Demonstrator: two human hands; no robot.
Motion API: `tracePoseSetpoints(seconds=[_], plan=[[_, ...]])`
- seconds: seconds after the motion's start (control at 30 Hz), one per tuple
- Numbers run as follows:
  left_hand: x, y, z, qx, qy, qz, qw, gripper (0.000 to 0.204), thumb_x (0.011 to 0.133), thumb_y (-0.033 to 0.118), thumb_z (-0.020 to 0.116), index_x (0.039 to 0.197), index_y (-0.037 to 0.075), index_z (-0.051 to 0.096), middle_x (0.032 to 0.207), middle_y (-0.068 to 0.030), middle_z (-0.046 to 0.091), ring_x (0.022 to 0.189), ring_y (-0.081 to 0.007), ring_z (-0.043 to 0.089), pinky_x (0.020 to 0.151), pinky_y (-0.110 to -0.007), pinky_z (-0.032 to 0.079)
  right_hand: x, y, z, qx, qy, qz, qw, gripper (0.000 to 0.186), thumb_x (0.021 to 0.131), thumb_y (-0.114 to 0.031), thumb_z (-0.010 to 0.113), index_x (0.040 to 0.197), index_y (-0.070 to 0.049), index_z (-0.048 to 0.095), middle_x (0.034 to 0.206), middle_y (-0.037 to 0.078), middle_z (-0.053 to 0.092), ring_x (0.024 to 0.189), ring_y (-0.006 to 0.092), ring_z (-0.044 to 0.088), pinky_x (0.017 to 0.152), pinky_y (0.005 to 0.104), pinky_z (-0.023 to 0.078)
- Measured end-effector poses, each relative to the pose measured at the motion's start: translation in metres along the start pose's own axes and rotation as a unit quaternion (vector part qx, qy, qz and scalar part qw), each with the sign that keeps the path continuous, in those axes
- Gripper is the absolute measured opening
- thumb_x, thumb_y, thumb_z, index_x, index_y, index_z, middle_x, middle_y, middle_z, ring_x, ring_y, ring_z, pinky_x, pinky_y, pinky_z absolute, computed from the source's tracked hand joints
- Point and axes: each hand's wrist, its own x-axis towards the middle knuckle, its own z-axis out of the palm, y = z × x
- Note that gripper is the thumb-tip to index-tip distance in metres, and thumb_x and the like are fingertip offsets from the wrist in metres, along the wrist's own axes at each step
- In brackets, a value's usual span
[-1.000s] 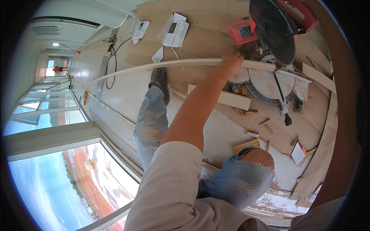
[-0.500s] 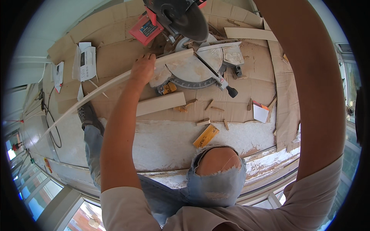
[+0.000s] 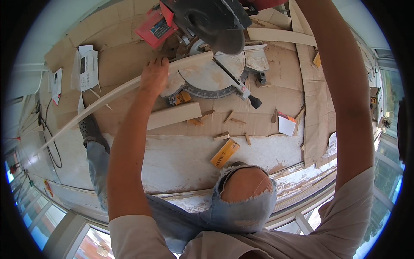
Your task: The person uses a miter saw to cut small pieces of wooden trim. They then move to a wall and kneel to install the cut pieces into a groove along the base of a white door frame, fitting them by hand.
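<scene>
A long pale strip of wood trim runs from the far lower left up onto the base of a miter saw. My left hand is closed over the strip, just left of the saw's round table. The strip's end lies by the slot in the table, against the fence. Above it hangs the raised saw head, with its dark round blade and guard. My right arm reaches up past the top edge toward the red part of the saw head; the hand itself is out of the picture.
Cardboard sheets cover the floor under the saw. In front lie a pale board, wood offcuts and a yellow box. White cartons are at the left. Another board extends right of the saw.
The saw head appears larger and a little lower, its red end now showing at the top. My left hand stays on the strip. The whole view has shifted slightly.
</scene>
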Motion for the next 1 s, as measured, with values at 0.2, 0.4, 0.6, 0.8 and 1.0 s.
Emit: tracePoseSetpoints(seconds=[0.2,0.4,0.6,0.8,1.0], plan=[[0.002,0.002,0.002,0.005,0.014,0.002,1.0,0.035,0.081,0.017,0.077,0.105,0.003,0.056,0.105,-0.015,0.065,0.104,-0.0331,0.061,0.091,-0.045,0.048,-0.019,0.011,-0.001,0.01,0.016,-0.057,0.998,0.03,0.094,-0.028,0.067,0.11,-0.003,0.068,0.095,0.008,0.07,0.083,0.0169,0.064,0.079,0.0331,0.054],[0.003,0.0,0.008,0.018,0.0,0.002,1.0,0.034,0.081,0.017,0.077,0.105,0.003,0.057,0.106,-0.0142,0.064,0.105,-0.033,0.06,0.09,-0.045,0.048,-0.025,0.012,0.002,-0.027,0.047,-0.032,0.998,0.03,0.094,-0.027,0.067,0.111,-0.002,0.068,0.097,0.009,0.069,0.088,0.0171,0.064,0.083,0.0325,0.053],[0.002,-0.001,0.008,0.031,0.012,0.016,0.999,0.034,0.082,0.018,0.076,0.104,0.002,0.057,0.104,-0.0146,0.064,0.103,-0.0331,0.061,0.088,-0.045,0.049,-0.05,0.008,0.007,0.04,0.051,-0.041,0.997,0.031,0.095,-0.027,0.065,0.114,-0.002,0.066,0.097,0.009,0.069,0.087,0.0172,0.064,0.082,0.0321,0.053],[0.005,-0.001,0.009,0.046,0.011,0.025,0.999,0.034,0.082,0.019,0.076,0.105,0.002,0.056,0.104,-0.0153,0.064,0.102,-0.0332,0.061,0.087,-0.044,0.05,-0.047,0.018,0.004,0.072,0.032,-0.023,0.997,0.03,0.096,-0.026,0.064,0.113,-0.002,0.065,0.096,0.007,0.068,0.083,0.016,0.063,0.078,0.031,0.054],[0.005,0.0,0.004,0.04,0.004,0.021,0.999,0.035,0.082,0.02,0.077,0.105,0.003,0.056,0.105,-0.0152,0.065,0.104,-0.0326,0.062,0.087,-0.044,0.051,-0.051,0.024,0.006,0.05,0.053,-0.047,0.996,0.032,0.096,-0.027,0.065,0.115,-0.001,0.065,0.095,0.006,0.068,0.082,0.0152,0.063,0.077,0.0306,0.054]])
